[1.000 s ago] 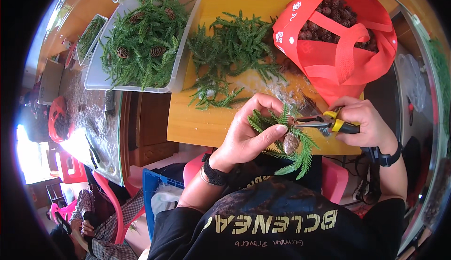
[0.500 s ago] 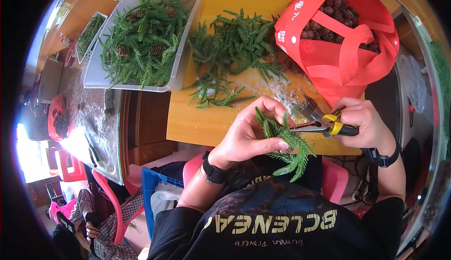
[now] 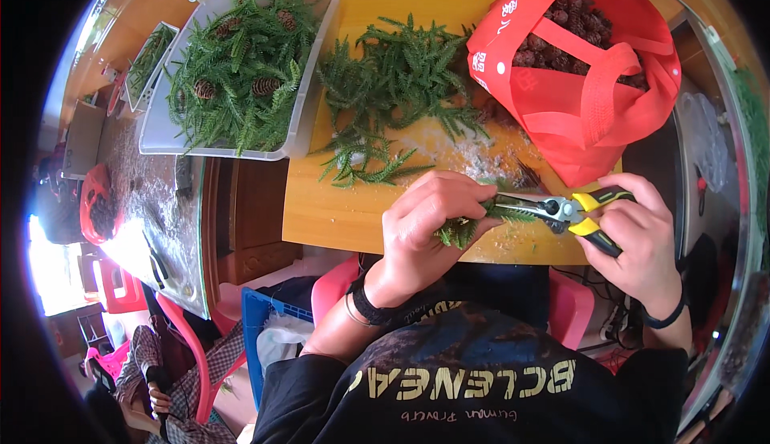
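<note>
Our left hand (image 3: 425,223) pinches a green sprig (image 3: 458,234) over the near edge of the yellow table (image 3: 341,215); our right hand (image 3: 639,237) grips pliers (image 3: 561,210) by their spread handles. Their long axis lies nearly level, nose pointing left into the sprig, perhaps touching it. Our forearms (image 3: 338,333) slant inward.

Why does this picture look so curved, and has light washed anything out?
Head view: the fisheye bends straight edges near the dark rim; head view, left: a bright patch burns white, with glare on the side table; head view, centre: the pliers look clear.
</note>
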The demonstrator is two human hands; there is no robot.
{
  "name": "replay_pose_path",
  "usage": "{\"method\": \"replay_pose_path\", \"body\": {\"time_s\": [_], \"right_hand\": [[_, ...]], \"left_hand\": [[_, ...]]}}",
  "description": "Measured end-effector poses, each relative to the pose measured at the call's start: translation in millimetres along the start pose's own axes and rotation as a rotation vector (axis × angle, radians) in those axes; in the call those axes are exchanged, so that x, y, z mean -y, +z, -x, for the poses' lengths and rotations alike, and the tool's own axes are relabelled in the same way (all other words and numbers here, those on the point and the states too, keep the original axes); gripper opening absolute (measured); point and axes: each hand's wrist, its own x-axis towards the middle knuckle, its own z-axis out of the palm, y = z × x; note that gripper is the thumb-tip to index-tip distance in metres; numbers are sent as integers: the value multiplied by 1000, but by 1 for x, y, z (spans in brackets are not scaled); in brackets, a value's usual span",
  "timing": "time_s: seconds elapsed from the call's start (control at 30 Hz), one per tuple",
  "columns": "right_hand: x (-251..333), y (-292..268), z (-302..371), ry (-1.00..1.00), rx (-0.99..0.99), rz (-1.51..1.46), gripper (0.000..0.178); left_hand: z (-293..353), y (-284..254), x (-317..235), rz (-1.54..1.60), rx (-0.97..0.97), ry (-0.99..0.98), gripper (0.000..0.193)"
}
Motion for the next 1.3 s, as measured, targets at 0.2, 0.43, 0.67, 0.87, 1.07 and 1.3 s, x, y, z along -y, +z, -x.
{"method": "replay_pose_path", "body": {"time_s": [0.2, 0.43, 0.67, 0.87, 1.07, 1.3], "right_hand": [[6, 1, 2, -7, -23, 97, 22], [10, 4, 2, -13, -36, 156, 24], [4, 14, 8, -40, -74, 169, 27], [-2, 23, 11, -30, -94, 181, 26], [-2, 18, 5, 8, -97, 3, 22], [-8, 3, 5, 0, 15, -79, 21]], "left_hand": [[-2, 1, -6, -113, -24, 41, 31], [-6, 1, -11, -244, -64, 103, 30], [-7, 2, -12, -261, -64, 58, 29], [-7, 3, -15, -181, -46, -112, 27], [-10, -1, -14, -150, -31, -83, 28], [-6, -3, -11, -48, 15, -146, 29]]}}
